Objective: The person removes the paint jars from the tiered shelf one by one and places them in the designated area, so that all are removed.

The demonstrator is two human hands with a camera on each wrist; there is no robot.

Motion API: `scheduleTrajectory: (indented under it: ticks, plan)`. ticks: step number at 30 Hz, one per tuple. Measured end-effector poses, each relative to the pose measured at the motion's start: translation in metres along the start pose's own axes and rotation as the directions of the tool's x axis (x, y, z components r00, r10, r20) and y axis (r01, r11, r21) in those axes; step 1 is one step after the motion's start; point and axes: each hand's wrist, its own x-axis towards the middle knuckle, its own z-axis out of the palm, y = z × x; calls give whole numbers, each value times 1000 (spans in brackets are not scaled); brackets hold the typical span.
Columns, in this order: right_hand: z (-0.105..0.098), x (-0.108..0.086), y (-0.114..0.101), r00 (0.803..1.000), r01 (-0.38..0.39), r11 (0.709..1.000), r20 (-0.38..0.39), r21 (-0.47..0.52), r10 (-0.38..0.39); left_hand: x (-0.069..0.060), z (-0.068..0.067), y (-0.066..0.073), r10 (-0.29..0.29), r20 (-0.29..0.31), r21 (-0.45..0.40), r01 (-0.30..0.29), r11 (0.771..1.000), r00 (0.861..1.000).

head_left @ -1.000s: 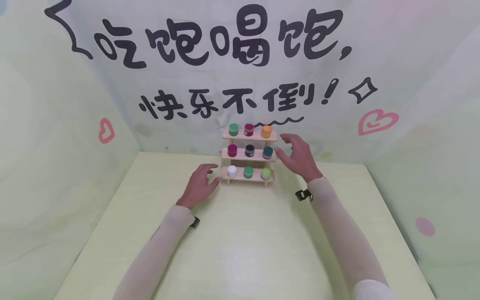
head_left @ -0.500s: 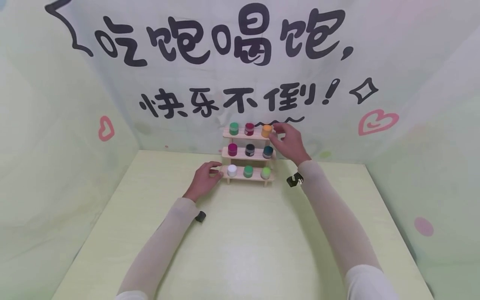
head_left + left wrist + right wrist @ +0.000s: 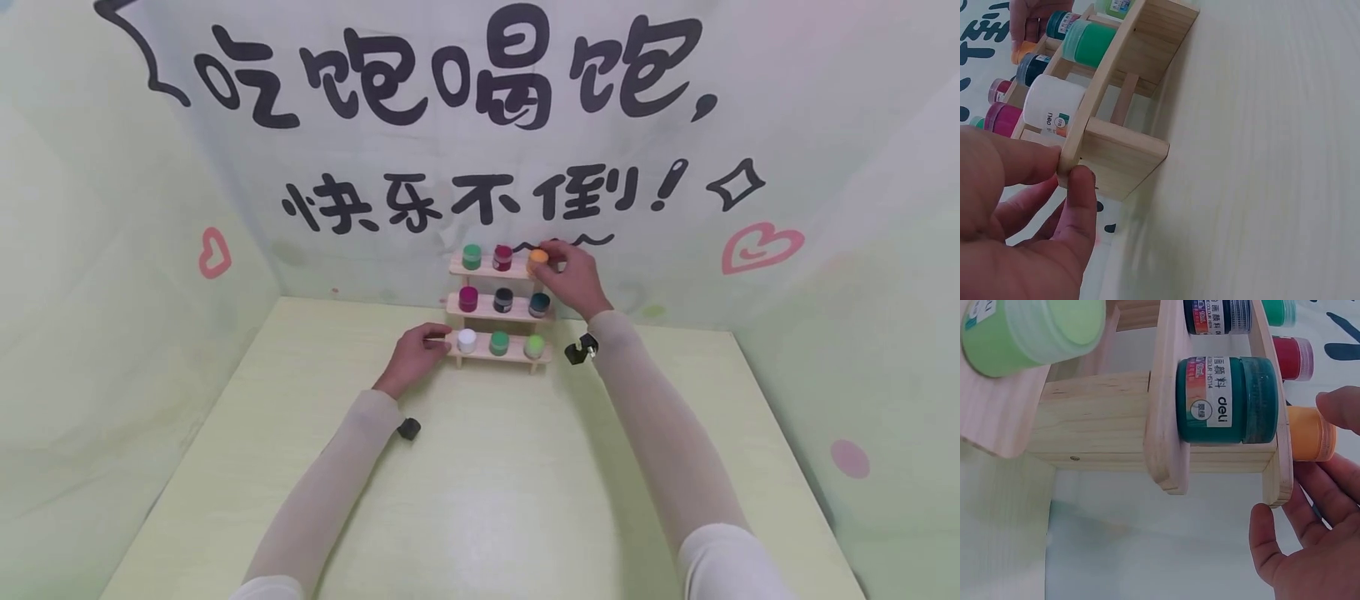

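Note:
A small three-tier wooden rack (image 3: 483,316) stands against the back wall, holding several paint jars in rows. My left hand (image 3: 414,358) pinches the left end of its lowest shelf between thumb and fingers; in the left wrist view the fingertips (image 3: 1081,187) press on the plank's end, beside a white jar (image 3: 1052,103). On the top shelf, at the right end, my right hand (image 3: 576,282) grips an orange paint jar (image 3: 1309,434), thumb on one side and fingers on the other. Below that jar, a teal jar (image 3: 1225,400) sits on the middle shelf.
A light green jar (image 3: 534,346) and a green jar (image 3: 498,342) share the lowest shelf with the white one. A dark red jar (image 3: 502,257) is beside the orange jar. The pale table (image 3: 480,483) extends forward; printed cloth walls (image 3: 652,275) enclose its back and sides.
My right hand has moved left and slightly up from beside the rack to the orange jar and now grips it. My left hand has moved right and taken hold of the lowest shelf's end.

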Motion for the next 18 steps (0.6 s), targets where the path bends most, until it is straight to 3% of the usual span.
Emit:
scheduleTrajectory:
  ticks: [11,18]
  plan:
    - [-5,2,-5,1000,-6,1000,9,5,6,1,1,4,-45,45,-120,50,991,998]
    - [-11,-3,-4,998,-30,999,53,12,30,1,1,3,-68,61,-174,77,982,996]
